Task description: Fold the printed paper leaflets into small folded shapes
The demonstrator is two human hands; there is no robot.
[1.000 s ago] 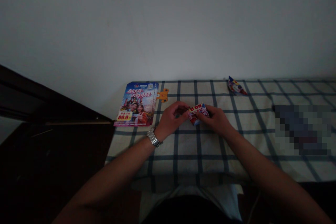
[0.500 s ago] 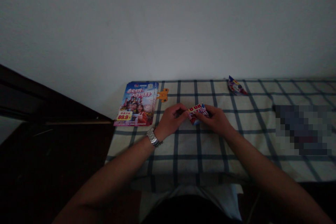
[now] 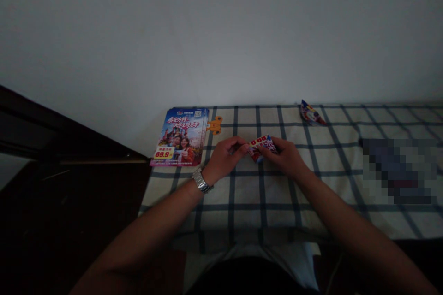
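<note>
A small folded paper flyer, printed in yellow, red and blue, is held between my two hands above the checked cloth. My left hand, with a metal watch on its wrist, pinches the paper's left corner between thumb and fingertips. On the right side, my right hand grips it with the thumb laid across the front; its other fingers are partly hidden behind. Left of my hands lies a stack of colourful flyers. A folded paper piece in similar colours stands near the wall.
The table is covered by a white cloth with dark checks and backs onto a pale wall. An orange bear-shaped item touches the flyer stack's right side. A pixelated dark object lies at the right.
The folded flyer has turned and tilted slightly in my fingers, showing a little more of its right side. Both hands keep their grip almost in place.
</note>
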